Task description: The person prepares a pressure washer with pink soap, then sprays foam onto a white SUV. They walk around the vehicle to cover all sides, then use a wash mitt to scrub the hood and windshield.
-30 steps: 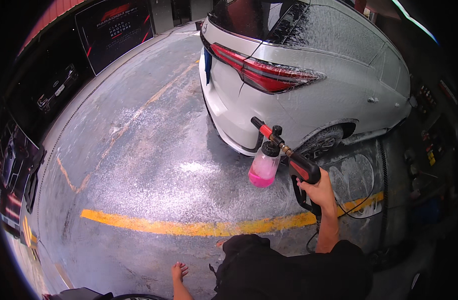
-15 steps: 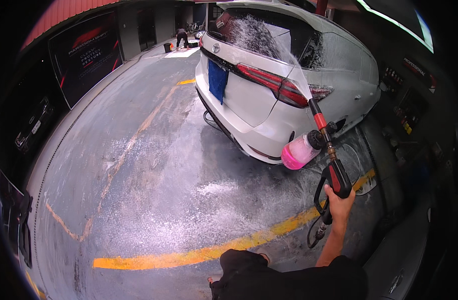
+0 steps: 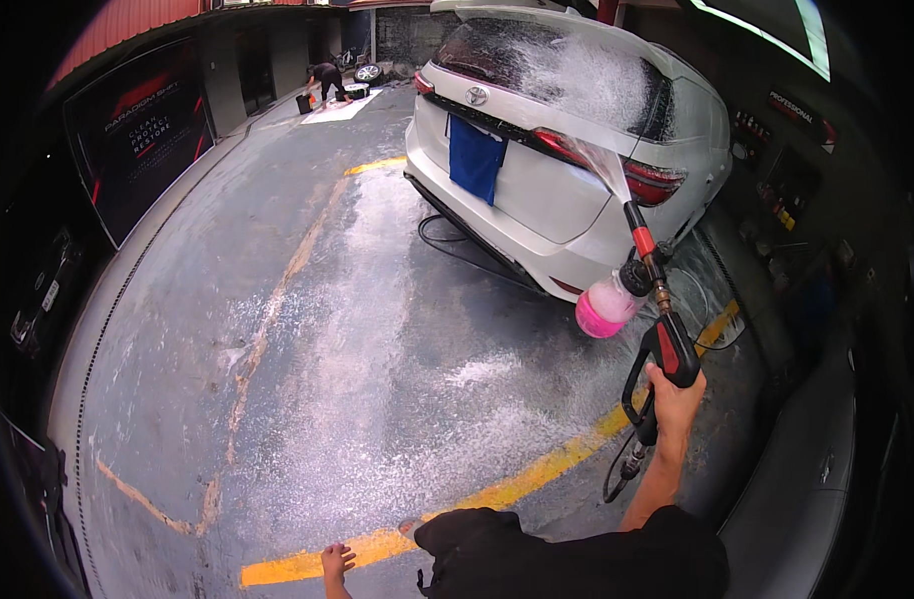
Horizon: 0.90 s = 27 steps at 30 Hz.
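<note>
My right hand is wrapped round the grip of a black and red foam spray gun, held out in front of me. A bottle of pink liquid hangs from the gun's lance. White foam fans out of the nozzle onto the rear of a white SUV, covering much of the rear window. A blue cloth covers the number plate area. Low at the bottom edge, my left hand hangs with loosely bent fingers and nothing visible in it.
Foam specks lie on the wet grey floor, crossed by a yellow line. A black hose curls below the bumper. At the far left a person bends over a white sheet near a wheel. A grey car stands close on my right.
My view has shifted left, and the SUV's rear faces me more squarely. Foam covers more of the rear window's right part. My left hand has come into view.
</note>
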Motion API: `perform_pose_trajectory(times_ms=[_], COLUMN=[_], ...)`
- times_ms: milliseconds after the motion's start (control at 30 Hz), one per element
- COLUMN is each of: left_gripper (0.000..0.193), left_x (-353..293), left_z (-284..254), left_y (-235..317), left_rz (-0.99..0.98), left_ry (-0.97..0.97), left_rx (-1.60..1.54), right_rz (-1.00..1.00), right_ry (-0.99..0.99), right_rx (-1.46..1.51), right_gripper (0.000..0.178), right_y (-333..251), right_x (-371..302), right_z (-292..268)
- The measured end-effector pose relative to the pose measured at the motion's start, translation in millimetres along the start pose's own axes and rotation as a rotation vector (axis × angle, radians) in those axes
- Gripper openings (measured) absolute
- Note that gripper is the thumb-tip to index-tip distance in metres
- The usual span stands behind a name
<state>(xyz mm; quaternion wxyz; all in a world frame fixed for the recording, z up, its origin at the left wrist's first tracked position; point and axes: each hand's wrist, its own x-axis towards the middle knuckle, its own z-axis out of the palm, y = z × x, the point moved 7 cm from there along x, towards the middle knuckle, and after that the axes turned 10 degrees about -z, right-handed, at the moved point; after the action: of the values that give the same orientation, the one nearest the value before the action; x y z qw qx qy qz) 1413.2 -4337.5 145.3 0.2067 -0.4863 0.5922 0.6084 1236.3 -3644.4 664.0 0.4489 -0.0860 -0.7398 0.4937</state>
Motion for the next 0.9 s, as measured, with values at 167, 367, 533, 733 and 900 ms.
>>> perform_pose_trajectory(times_ms=[167, 367, 533, 733, 900], left_gripper=[0.038, 0.039, 0.041, 0.036, 0.038], left_x=[8, 21, 62, 158, 231], left_z=[-156, -290, -396, -479, -502], left_y=[-16, -55, -33, 75, 163], left_rz=[-0.176, -0.382, -0.386, -0.275, -0.141], left_ry=[0.041, -0.004, -0.1, -0.143, -0.117], left_rx=[-0.057, 0.005, 0.13, 0.188, 0.231], right_rz=[0.056, 0.083, 0.161, 0.221, 0.423], right_ry=[-0.033, 0.141, 0.349, 0.481, 0.462], right_rx=[-0.01, -0.141, -0.252, -0.327, -0.559], right_gripper=[0.023, 0.024, 0.022, 0.021, 0.028], right_y=[-59, -130, -199, -242, -230], right_x=[-54, -154, -272, -397, -482], right_z=[92, 117, 100, 110, 163])
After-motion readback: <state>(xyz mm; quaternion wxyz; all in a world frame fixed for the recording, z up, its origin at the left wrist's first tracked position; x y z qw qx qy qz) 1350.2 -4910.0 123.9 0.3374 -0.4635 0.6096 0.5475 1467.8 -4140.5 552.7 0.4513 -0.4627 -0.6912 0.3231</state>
